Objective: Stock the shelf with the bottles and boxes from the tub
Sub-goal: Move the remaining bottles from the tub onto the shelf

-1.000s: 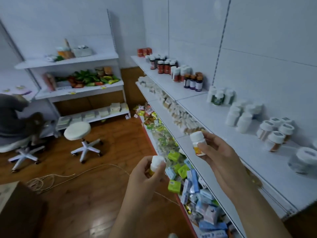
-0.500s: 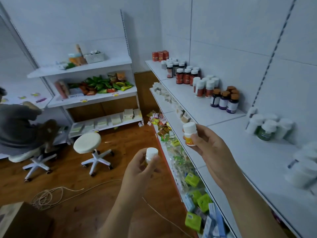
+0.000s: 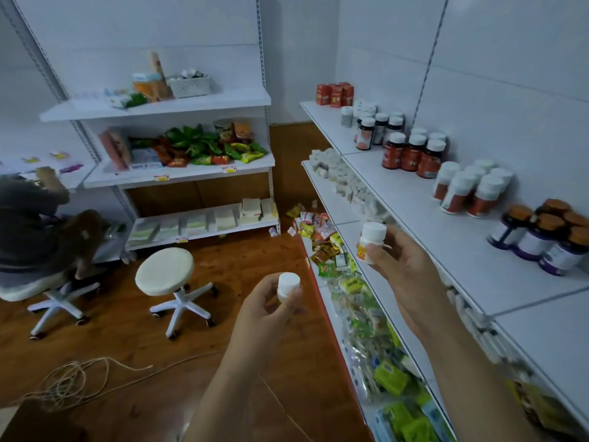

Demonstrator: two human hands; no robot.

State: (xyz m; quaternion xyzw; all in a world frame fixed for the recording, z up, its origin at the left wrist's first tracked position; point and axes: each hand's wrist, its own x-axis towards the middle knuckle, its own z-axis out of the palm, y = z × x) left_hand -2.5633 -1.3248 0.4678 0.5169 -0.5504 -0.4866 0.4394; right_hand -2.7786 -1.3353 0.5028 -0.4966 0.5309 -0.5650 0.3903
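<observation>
Pill bottles, one per hand: right hand (image 3: pixel 403 266) grips a white-capped bottle (image 3: pixel 371 242) upright near the top shelf (image 3: pixel 446 237) front edge, ready to place; left hand (image 3: pixel 271 309) holds second bottle (image 3: pixel 287 287) lower, waiting.

The camera view has been turned left along the top shelf (image 3: pixel 446 237). Relative to that shelf, the right hand (image 3: pixel 404 269) with its white-capped bottle (image 3: pixel 371 240) has been carried toward the far end, past the brown-capped bottles (image 3: pixel 548 237).

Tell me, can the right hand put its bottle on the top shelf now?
Probably yes: the right hand holds its bottle beside the top shelf, with bare board nearby.
</observation>
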